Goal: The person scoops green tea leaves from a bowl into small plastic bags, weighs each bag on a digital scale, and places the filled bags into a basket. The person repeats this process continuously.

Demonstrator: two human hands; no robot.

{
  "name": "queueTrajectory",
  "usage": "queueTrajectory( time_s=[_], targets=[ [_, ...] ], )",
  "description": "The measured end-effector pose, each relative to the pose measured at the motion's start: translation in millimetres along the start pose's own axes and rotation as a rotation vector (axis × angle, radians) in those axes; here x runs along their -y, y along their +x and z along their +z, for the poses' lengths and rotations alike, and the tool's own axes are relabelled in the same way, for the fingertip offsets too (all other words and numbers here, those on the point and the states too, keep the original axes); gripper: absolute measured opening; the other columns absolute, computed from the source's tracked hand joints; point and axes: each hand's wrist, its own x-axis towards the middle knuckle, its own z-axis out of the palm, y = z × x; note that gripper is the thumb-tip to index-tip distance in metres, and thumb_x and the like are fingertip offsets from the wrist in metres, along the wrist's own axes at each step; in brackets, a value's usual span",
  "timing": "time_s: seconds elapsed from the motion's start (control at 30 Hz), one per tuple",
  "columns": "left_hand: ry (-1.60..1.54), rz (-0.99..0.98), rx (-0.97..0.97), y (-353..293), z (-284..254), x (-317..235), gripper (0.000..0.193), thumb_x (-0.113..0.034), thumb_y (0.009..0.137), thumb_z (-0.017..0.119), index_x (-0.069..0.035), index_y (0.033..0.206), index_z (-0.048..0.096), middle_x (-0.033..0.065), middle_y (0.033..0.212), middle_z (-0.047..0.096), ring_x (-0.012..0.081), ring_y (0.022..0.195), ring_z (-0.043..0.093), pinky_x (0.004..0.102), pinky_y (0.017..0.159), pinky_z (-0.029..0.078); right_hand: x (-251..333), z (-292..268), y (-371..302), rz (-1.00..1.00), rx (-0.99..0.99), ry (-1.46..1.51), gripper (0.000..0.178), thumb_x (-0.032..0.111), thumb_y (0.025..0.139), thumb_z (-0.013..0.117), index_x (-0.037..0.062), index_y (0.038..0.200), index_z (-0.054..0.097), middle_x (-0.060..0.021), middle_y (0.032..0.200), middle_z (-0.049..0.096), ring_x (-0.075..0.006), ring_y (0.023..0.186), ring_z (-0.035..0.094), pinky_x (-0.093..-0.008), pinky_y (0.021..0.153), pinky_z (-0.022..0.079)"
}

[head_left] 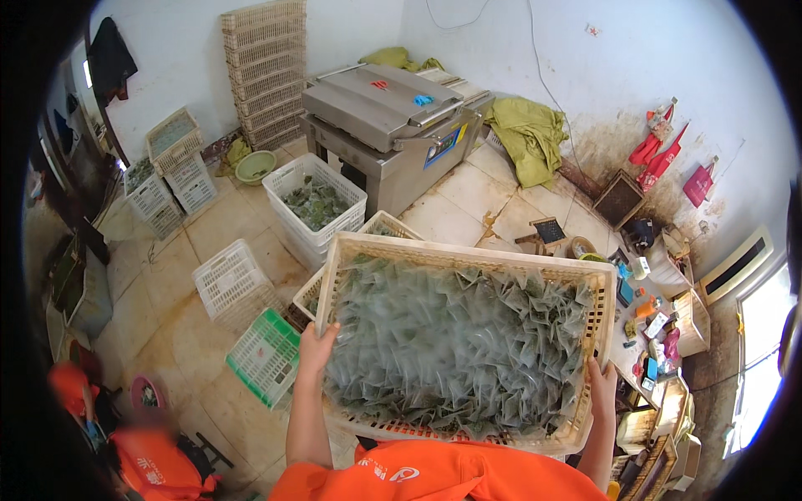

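Observation:
I carry a wide cream plastic crate (468, 253) level in front of my body. Several clear plastic bags with dark green contents (451, 342) stand packed in rows inside it. My left hand (317, 349) is closed on the crate's left side, thumb near the rim. At the opposite side, my right hand (601, 386) grips the wall, with part of its fingers hidden by the crate. Under its far left corner, another cream crate (390, 224) shows partly.
A metal machine (384, 108) with a lid stands ahead, beside a white crate of green bags (276, 179). On the floor left are a stacked white crate (230, 280) and a green-white crate (263, 355). A cluttered table (639, 334) is right; a person in orange (159, 459) sits lower left.

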Motion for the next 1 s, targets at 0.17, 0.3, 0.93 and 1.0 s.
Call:
queueTrajectory(
  time_s=[0.17, 0.3, 0.93, 1.0],
  targets=[
    [-0.019, -0.080, -0.099, 55, 16, 16, 0.035, -0.030, 0.094, 0.076, 0.001, 0.106, 0.067, 0.0024, 0.083, 0.065, 0.0133, 0.073, 0.057, 0.0323, 0.067, 0.046, 26, 75, 101, -0.022, 0.133, -0.055, 0.037, 0.035, 0.098, 0.072, 0.0009, 0.109, 0.063, -0.0015, 0.086, 0.060, -0.0109, 0.075, 0.054, -0.0287, 0.068, 0.045],
    [-0.040, -0.208, -0.277, 84, 19, 34, 0.031, -0.028, 0.095, 0.075, 0.002, 0.102, 0.067, 0.0019, 0.078, 0.062, 0.0135, 0.069, 0.056, 0.0326, 0.063, 0.045, 79, 175, 201, -0.094, 0.313, -0.159, 0.048, 0.041, 0.094, 0.075, -0.0011, 0.114, 0.064, -0.0025, 0.087, 0.063, -0.0122, 0.074, 0.057, -0.0298, 0.067, 0.046],
    [-0.393, -0.673, -0.891, 184, 93, 191, 0.041, -0.045, 0.106, 0.058, -0.005, 0.095, 0.054, 0.0014, 0.069, 0.043, 0.0155, 0.053, 0.040, 0.0374, 0.052, 0.036, 68, 754, 491, -0.182, 1.005, -0.575, 0.065, 0.057, 0.102, 0.049, -0.0029, 0.118, 0.068, -0.0268, 0.113, 0.071, -0.0430, 0.112, 0.066, -0.0493, 0.098, 0.050],
    [-0.328, -0.684, -0.769, 200, 98, 207, 0.036, -0.041, 0.107, 0.058, -0.006, 0.099, 0.053, 0.0032, 0.071, 0.049, 0.0160, 0.055, 0.043, 0.0375, 0.054, 0.041, 43, 772, 500, -0.184, 0.952, -0.533, 0.062, 0.058, 0.101, 0.050, -0.0007, 0.112, 0.069, -0.0250, 0.103, 0.073, -0.0418, 0.101, 0.069, -0.0482, 0.090, 0.052]
  ],
)
